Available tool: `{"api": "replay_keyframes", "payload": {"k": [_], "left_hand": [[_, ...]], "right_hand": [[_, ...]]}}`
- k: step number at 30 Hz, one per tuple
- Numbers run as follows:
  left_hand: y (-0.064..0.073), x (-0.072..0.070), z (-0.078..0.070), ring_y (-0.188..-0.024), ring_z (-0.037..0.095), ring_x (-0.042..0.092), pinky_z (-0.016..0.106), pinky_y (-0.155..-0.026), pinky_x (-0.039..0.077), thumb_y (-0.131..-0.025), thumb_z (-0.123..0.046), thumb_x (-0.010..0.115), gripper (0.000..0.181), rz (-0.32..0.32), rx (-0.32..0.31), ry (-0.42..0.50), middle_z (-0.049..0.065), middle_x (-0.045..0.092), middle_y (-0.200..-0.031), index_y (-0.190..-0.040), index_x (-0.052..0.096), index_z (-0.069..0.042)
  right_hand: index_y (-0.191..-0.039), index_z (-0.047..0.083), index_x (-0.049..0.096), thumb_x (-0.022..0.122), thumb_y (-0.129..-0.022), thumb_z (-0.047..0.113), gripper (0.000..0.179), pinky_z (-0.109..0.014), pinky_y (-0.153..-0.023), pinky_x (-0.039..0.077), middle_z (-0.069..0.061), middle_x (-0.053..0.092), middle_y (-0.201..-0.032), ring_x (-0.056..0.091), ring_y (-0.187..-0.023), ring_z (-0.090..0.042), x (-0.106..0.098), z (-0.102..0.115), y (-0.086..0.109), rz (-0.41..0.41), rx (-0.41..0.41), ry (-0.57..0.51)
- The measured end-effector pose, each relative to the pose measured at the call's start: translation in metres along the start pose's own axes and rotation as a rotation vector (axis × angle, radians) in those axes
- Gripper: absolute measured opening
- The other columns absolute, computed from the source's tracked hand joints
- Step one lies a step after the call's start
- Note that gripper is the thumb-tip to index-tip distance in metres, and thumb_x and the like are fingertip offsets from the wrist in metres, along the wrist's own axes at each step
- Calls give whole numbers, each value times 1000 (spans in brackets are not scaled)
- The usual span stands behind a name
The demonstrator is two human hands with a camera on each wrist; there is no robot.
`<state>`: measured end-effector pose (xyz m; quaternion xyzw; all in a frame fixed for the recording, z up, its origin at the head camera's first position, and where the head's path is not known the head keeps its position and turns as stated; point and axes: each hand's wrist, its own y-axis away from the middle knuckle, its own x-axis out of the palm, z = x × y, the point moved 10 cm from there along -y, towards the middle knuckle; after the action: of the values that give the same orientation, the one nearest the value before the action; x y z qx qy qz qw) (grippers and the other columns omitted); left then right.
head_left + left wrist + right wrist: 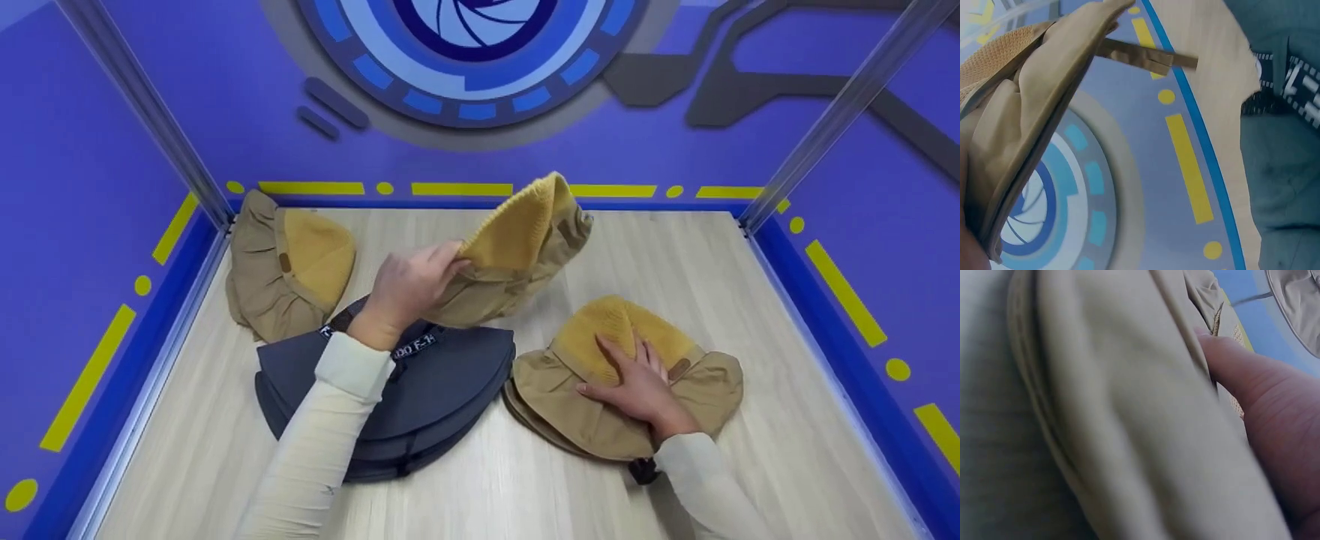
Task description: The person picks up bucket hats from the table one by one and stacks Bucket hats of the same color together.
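My left hand (409,289) grips a tan bucket hat (517,240) with a yellow knit crown by its edge, raised above the table. In the left wrist view, a strap sticks out from this hat (1033,107). On the right side of the table, my right hand (637,382) rests with fingers spread on the crown of another tan and yellow hat (577,409). More tan brim edges show beneath that hat. The right wrist view is mostly filled by tan brim cloth (1145,416), with the thumb against it.
Dark blue-grey hats (442,405) with a lettered band lie stacked under my left forearm. Another tan and yellow hat (259,277) lies at the back left corner. Blue panels (225,150) enclose the wooden tabletop (787,420) at the back and both sides.
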<state>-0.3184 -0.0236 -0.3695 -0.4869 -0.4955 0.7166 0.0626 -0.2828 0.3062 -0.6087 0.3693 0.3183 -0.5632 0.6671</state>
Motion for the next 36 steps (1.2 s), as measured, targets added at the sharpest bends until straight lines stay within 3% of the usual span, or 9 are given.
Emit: {"api": "replay_keyframes", "payload": {"k": [10,15,18,21,24,26,29,33,36], "left_hand": [[7,-19,-45,-50,14,53,31,-43,43,-96,-27,71,22,-41,124,55,-2,61,-71,-101,61,-8],[9,-28,-68,-51,11,52,29,-45,44,-96,-29,71,22,-51,186,88,-5,61,-73,-100,62,-9],[8,-32,-80,-52,10,53,28,-47,45,-95,-30,72,22,-49,205,122,-6,63,-75,-100,64,-10],[7,-33,-88,-55,9,56,27,-49,47,-96,-31,70,22,-38,210,170,-6,67,-78,-99,65,-10],[6,-30,-94,-59,8,61,26,-53,51,-98,-30,68,20,-36,182,233,-5,70,-81,-99,65,-10],[7,-28,-95,-61,7,63,25,-54,52,-100,-30,66,20,-53,154,251,-5,70,-81,-99,65,-10],[8,-24,-95,-60,7,62,26,-53,52,-102,-30,63,21,-68,111,267,-5,69,-78,-98,63,-9],[8,-10,-91,-57,10,61,28,-50,51,-102,-30,63,22,-34,35,261,-4,66,-76,-101,62,-7],[5,7,-82,-59,14,63,31,-53,53,-101,-29,65,24,22,-80,295,-1,66,-77,-107,62,-6]], "right_hand": [[-165,22,17,81,-83,55,110,-69,-122,8,-21,10,-171,5,-157,-46,-18,-3,-2,-62,-42,-227],[-166,20,0,79,-92,30,109,-62,-126,13,-12,2,-174,6,-158,-42,-54,6,4,-142,-64,-525],[-166,25,5,75,-93,14,102,-51,-129,12,-6,4,-174,6,-160,-35,-91,23,15,-261,-133,-654],[-161,19,32,74,-91,2,83,-28,-126,25,-3,36,-165,30,-154,-17,-130,51,28,-375,-263,-629],[-137,12,62,75,-89,-1,51,-13,-96,47,4,68,-124,62,-116,-5,-156,74,38,-462,-337,-483],[-119,11,69,76,-89,1,32,-11,-75,48,9,69,-97,64,-87,-1,-163,79,41,-500,-330,-411],[-106,9,71,76,-90,3,18,-12,-59,44,12,62,-78,57,-66,0,-171,81,45,-566,-320,-327],[-98,6,72,77,-91,6,10,-12,-54,42,13,63,-72,55,-58,3,-182,80,49,-656,-327,-278],[-94,5,72,79,-90,9,9,-11,-53,40,14,63,-71,53,-58,5,-192,72,51,-706,-299,-259]]}}
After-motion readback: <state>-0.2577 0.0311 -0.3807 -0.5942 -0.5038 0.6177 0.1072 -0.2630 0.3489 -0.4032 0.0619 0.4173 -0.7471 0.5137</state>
